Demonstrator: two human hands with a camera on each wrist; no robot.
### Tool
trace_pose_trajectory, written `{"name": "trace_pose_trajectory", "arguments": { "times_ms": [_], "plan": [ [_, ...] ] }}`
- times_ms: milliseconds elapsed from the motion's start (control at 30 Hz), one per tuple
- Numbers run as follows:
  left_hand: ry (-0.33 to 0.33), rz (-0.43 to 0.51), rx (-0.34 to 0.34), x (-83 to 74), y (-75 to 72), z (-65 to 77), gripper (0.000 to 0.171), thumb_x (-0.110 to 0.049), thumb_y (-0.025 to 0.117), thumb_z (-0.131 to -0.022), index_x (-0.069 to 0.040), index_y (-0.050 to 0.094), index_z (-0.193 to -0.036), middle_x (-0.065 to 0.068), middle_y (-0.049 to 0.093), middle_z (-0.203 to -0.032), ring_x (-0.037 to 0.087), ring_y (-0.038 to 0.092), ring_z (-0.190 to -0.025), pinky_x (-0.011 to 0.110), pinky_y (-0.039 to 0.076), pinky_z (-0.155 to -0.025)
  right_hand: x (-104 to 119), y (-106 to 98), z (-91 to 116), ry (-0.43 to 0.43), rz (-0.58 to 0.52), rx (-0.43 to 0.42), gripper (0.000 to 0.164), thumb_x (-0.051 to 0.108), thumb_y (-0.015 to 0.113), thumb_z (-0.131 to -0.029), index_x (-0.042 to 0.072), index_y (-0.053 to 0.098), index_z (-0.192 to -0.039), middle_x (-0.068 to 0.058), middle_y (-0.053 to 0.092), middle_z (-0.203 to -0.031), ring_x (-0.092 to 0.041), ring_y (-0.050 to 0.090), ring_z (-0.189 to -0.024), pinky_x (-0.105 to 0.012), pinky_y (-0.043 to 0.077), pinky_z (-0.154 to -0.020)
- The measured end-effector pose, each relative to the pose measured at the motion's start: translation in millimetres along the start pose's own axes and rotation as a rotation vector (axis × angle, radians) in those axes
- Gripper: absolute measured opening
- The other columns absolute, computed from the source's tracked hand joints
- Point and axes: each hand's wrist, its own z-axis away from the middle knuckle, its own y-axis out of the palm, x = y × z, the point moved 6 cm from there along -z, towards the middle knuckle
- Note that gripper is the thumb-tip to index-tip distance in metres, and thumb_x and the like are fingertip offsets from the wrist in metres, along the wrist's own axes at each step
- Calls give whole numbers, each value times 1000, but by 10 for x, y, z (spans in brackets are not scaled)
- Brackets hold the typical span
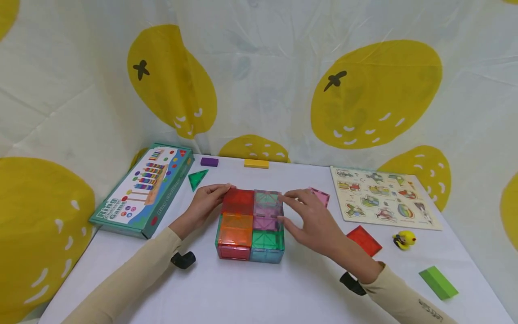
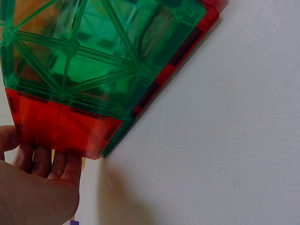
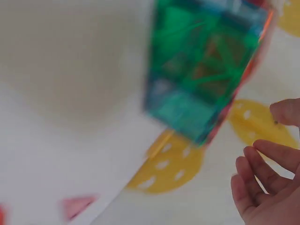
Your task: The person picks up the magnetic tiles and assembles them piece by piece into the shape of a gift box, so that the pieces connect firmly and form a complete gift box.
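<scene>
A low box of translucent magnetic tiles [image 1: 236,223] sits on the white table in front of me. Red, orange, purple and green squares show on top, with green and red tiles [image 2: 65,124] along its left side. My left hand [image 1: 205,204] holds the box at its far left corner, fingers bent around the edge of the red part. At the right side, my right hand [image 1: 313,220] is spread loosely, thumb and fingertips close to the purple tiles. In the right wrist view its fingers [image 3: 267,176] are apart from the box and hold nothing.
A ring game box [image 1: 141,189] lies left. Purple [image 1: 209,162] and yellow blocks [image 1: 256,164] lie at the back, near a green triangle tile [image 1: 198,179]. To the right are a pink tile [image 1: 320,196], red tile [image 1: 364,240], puzzle board [image 1: 384,198], yellow toy [image 1: 404,240] and green block [image 1: 439,282].
</scene>
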Motion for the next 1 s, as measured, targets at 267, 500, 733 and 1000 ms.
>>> {"name": "trace_pose_trajectory", "arguments": {
  "times_ms": [267, 500, 733, 1000],
  "plan": [
    [-10, 16, -12, 6, -7, 10, 41, -36, 68, -106, -7, 73, -135, 9, 67, -139, 25, 59, -132, 40, 48, -111, -679, -196, 643, 157, 153, -19, 51, 19, 86, -88, 0, 70, -133, -16, 67, -129, -38, 59, -121, -60, 52, -98],
    [-5, 14, -3, -5, 17, -1, 42, -37, 68, -106, -7, 73, -135, 9, 67, -139, 25, 58, -133, 40, 47, -111, -1003, -281, 1101, 246, 222, -4, 57, 19, 90, -83, -3, 69, -132, -22, 65, -130, -44, 59, -119, -64, 53, -94],
    [-9, 21, -1, 6, 9, 3, 42, -37, 68, -106, -7, 73, -135, 8, 68, -138, 25, 57, -134, 40, 47, -112, -1176, -298, 1301, 360, 257, 61, 66, 27, 90, -84, -7, 65, -136, -30, 62, -134, -51, 55, -122, -69, 52, -92],
    [-21, 6, -8, 14, 11, 9, 42, -37, 67, -106, -8, 72, -136, 8, 67, -139, 25, 56, -135, 41, 47, -112, -1281, -231, 1490, 497, 268, 118, 78, 33, 89, -85, -10, 58, -142, -34, 57, -137, -52, 54, -117, -65, 58, -82]
  ]
}}
